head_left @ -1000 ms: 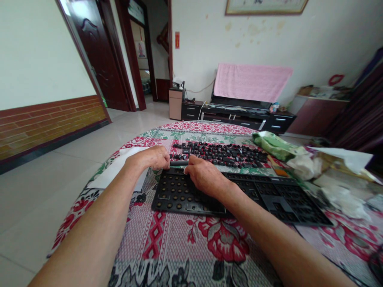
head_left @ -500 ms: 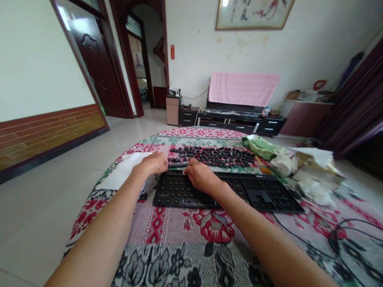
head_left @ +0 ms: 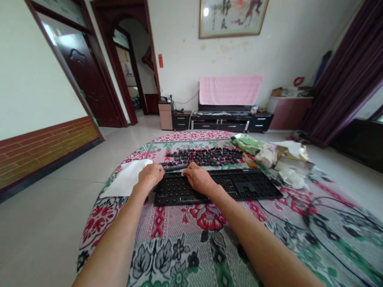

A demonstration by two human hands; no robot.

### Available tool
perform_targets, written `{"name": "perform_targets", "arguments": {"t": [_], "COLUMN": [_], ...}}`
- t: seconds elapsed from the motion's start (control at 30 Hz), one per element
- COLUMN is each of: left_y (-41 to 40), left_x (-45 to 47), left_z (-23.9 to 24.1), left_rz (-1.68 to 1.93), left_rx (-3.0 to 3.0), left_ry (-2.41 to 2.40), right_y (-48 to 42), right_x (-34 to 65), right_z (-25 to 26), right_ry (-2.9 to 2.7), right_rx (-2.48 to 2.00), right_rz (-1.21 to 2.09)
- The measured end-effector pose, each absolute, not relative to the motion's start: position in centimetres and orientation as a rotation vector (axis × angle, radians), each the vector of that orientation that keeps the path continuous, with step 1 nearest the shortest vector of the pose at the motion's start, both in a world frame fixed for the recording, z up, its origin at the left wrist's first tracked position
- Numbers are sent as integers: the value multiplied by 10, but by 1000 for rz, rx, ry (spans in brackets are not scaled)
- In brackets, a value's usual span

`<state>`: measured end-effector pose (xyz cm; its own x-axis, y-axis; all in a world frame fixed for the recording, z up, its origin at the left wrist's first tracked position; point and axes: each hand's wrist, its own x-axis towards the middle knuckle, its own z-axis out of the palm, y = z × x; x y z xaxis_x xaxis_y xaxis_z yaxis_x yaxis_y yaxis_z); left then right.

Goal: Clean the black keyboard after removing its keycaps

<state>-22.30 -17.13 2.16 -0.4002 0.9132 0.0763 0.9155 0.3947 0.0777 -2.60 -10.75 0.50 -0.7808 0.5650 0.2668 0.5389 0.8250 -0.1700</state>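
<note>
A black keyboard (head_left: 217, 190) stripped of its keycaps lies flat on the flowered tablecloth. At its back left corner my left hand (head_left: 151, 175) is closed, fingers curled round the near end of a dark grey bar (head_left: 176, 168). This bar runs along the keyboard's back edge toward my right hand; its exact kind is unclear. Over the keyboard's left half, my right hand (head_left: 198, 178) is bent down with its fingers together. A small white bit shows by its fingertips, too small to name. Loose black keycaps (head_left: 209, 156) lie scattered behind the keyboard.
White paper (head_left: 127, 178) lies left of the keyboard. A green cloth or bag (head_left: 249, 143), crumpled white tissue (head_left: 291, 178) and an opened box (head_left: 295, 159) sit at the right. The black cable (head_left: 308, 215) curls over the tablecloth (head_left: 167, 255) there.
The camera view has turned a little to the right. Both hands stay at the keyboard's left part, with the left hand slightly lower and farther from the right hand.
</note>
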Motion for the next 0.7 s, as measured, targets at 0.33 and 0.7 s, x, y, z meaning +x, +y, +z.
{"name": "perform_targets", "arguments": {"t": [0.33,0.7], "left_y": [-170,-171], "left_x": [-232,-232], "left_z": [15,16], "left_rz": [-202,-162], "left_rx": [-1720,-1728], "left_ry": [-2616,-2595], "right_y": [-106,-106], "right_x": [-23,-22], "right_z": [2,4], "right_ry": [-2692,-2681], "right_rx": [-823,-827], "right_rz": [235,228]}}
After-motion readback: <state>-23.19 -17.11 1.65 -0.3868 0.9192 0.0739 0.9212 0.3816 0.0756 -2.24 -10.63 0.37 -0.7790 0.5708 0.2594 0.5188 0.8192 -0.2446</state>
